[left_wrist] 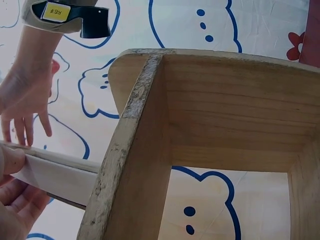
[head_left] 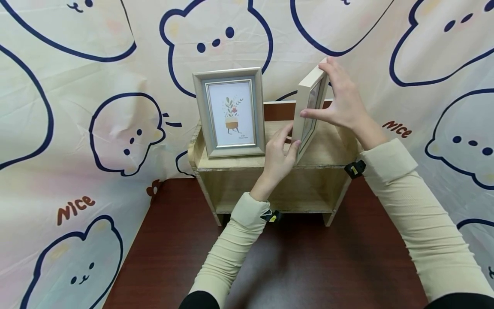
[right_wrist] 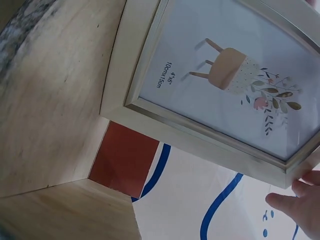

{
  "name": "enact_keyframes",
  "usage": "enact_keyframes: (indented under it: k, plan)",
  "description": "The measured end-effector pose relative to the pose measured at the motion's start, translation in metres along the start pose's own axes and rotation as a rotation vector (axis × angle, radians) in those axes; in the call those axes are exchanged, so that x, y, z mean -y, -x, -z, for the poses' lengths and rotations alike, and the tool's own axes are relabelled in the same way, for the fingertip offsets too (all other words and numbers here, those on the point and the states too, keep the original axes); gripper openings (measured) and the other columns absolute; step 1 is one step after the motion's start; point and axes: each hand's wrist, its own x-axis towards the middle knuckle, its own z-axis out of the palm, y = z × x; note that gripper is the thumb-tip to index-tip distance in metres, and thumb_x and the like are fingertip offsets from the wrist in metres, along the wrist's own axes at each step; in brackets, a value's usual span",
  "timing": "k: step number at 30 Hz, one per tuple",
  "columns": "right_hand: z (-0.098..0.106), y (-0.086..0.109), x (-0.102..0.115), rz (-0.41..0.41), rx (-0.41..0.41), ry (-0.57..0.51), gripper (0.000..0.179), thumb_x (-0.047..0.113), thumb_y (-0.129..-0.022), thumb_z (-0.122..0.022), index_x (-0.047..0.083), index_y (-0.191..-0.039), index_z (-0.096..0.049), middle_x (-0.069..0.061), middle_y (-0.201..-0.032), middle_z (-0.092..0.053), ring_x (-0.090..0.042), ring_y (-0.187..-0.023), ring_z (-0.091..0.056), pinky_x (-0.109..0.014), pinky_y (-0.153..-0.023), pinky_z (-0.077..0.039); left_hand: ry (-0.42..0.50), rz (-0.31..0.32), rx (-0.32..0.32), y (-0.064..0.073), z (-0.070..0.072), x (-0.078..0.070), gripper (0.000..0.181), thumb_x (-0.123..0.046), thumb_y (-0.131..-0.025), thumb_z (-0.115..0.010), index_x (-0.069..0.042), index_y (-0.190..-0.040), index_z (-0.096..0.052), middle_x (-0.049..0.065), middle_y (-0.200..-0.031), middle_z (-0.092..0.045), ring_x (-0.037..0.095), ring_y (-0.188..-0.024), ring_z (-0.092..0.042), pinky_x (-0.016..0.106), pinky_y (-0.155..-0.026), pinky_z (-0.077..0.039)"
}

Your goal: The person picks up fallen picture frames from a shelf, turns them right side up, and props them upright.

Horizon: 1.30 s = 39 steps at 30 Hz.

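A pale cream picture frame (head_left: 302, 103) stands turned nearly edge-on above the right part of a small wooden shelf (head_left: 247, 163), its picture side facing right. My left hand (head_left: 279, 154) pinches its near lower edge between thumb and fingers; the left wrist view shows this hand (left_wrist: 22, 210) on the white edge. With my right hand (head_left: 343, 98) I grip it higher up, fingertips at the top corner and thumb on the near side. In the right wrist view, the frame (right_wrist: 225, 75) shows a potted-plant print. Left of it, a grey-and-silver picture frame (head_left: 200, 107) stands on the shelf top.
The shelf's side panel (left_wrist: 125, 135) rises close to my left hand. Under the shelf lies a dark red-brown table (head_left: 305, 266). Behind everything hangs a cloth (head_left: 127, 77) printed with blue-outlined cartoon animals.
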Motion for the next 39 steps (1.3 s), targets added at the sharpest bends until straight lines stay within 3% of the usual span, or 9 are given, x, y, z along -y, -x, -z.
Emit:
enact_keyframes:
  k: [4, 9, 15, 20, 26, 29, 39]
  plan:
    - [0.0, -0.001, -0.001, 0.007, 0.019, -0.024, 0.093, 0.034, -0.062, -0.079, 0.003, -0.136, -0.033, -0.009, -0.149, -0.021, -0.015, -0.135, -0.017, -0.041, -0.108, -0.018, -0.016, -0.016, -0.005, 0.001, -0.001, -0.001, 0.035, 0.002, -0.084, -0.06, 0.01, -0.117, -0.052, 0.019, -0.096, -0.062, 0.025, -0.088, -0.058, 0.019, -0.076, -0.048]
    - [0.0, -0.002, -0.007, 0.051, 0.041, -0.081, 0.091, 0.031, -0.064, -0.078, 0.004, -0.138, -0.032, -0.008, -0.149, -0.019, -0.015, -0.134, -0.019, -0.041, -0.108, -0.017, 0.028, -0.04, 0.003, 0.001, -0.002, 0.0, 0.034, 0.005, -0.083, -0.056, 0.01, -0.116, -0.052, 0.019, -0.096, -0.061, 0.025, -0.089, -0.058, 0.019, -0.076, -0.048]
    - [0.002, -0.003, -0.015, 0.075, 0.077, -0.259, 0.087, 0.013, -0.064, -0.078, 0.004, -0.137, -0.032, -0.006, -0.149, -0.019, -0.014, -0.133, -0.021, -0.038, -0.108, -0.018, 0.118, -0.035, 0.023, -0.001, -0.002, 0.004, 0.03, 0.01, -0.083, -0.048, 0.012, -0.112, -0.056, 0.022, -0.099, -0.06, 0.026, -0.092, -0.057, 0.017, -0.077, -0.048]
    - [0.007, -0.002, -0.009, 0.057, 0.108, -0.382, 0.085, 0.002, -0.064, -0.076, -0.002, -0.135, -0.031, -0.012, -0.149, -0.016, -0.017, -0.135, -0.016, -0.044, -0.108, -0.017, 0.125, 0.039, 0.075, -0.006, -0.001, 0.011, 0.027, 0.008, -0.084, -0.051, 0.012, -0.11, -0.057, 0.022, -0.104, -0.06, 0.027, -0.092, -0.059, 0.016, -0.076, -0.048]
    - [0.013, 0.0, 0.006, 0.084, 0.129, -0.496, 0.08, -0.005, -0.066, -0.07, -0.012, -0.133, -0.026, -0.02, -0.148, -0.012, -0.024, -0.135, -0.016, -0.035, -0.109, -0.019, 0.069, 0.195, 0.224, -0.014, 0.003, 0.011, 0.029, 0.003, -0.085, -0.056, 0.01, -0.113, -0.057, 0.019, -0.099, -0.063, 0.024, -0.089, -0.062, 0.016, -0.073, -0.049]
    - [0.014, 0.0, 0.005, 0.09, 0.133, -0.519, 0.08, -0.003, -0.067, -0.071, -0.011, -0.133, -0.027, -0.019, -0.149, -0.012, -0.024, -0.136, -0.015, -0.035, -0.109, -0.017, 0.035, 0.226, 0.281, -0.016, 0.004, 0.011, 0.028, 0.0, -0.086, -0.057, 0.008, -0.113, -0.058, 0.017, -0.096, -0.065, 0.021, -0.085, -0.063, 0.016, -0.071, -0.049]
    - [0.016, 0.0, 0.007, 0.084, 0.138, -0.476, 0.079, -0.004, -0.067, -0.069, -0.011, -0.133, -0.027, -0.021, -0.148, -0.012, -0.024, -0.136, -0.015, -0.034, -0.109, -0.019, -0.166, 0.106, 0.293, -0.022, 0.015, 0.009, 0.023, 0.002, -0.082, -0.055, 0.008, -0.102, -0.065, 0.015, -0.087, -0.068, 0.018, -0.073, -0.065, 0.016, -0.065, -0.049]
